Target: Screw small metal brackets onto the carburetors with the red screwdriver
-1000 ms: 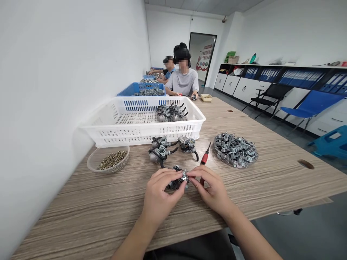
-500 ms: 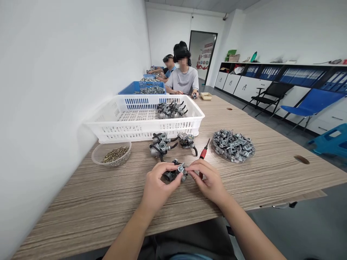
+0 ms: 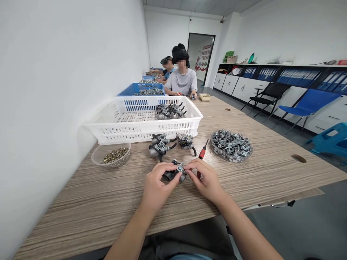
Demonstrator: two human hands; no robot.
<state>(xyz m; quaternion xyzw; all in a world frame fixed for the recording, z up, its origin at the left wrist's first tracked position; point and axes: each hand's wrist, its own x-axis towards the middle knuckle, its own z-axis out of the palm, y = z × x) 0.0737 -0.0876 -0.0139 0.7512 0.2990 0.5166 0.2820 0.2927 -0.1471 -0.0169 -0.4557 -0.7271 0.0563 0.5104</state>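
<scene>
We have the wood-grain tabletop (image 3: 108,213) spread before us, with the white crate (image 3: 141,132) at its far left. Both our forearms come in from the near edge and converge at the middle, wrists low and backs of the hands up. Our left hand (image 3: 158,182) points right and away, its fingers slightly parted: thumb and forefinger pinch a bright metal piece from either side. Our right hand (image 3: 204,180) angles left to meet it, thumb and forefinger almost together against the piece's right side, the other fingers curled; whether they grip something tiny, we cannot tell. To the right we see the clear tray (image 3: 232,159) of metal parts, to the left the clear bowl (image 3: 94,159) of brass-coloured screws. Between our hands, near the middle, sits one carburettor (image 3: 170,175), partly hidden by our fingers; others stand just beyond. The red-handled screwdriver (image 3: 202,153) runs behind our right hand. The metal piece (image 3: 180,168) is at the top of our carburettor.
</scene>
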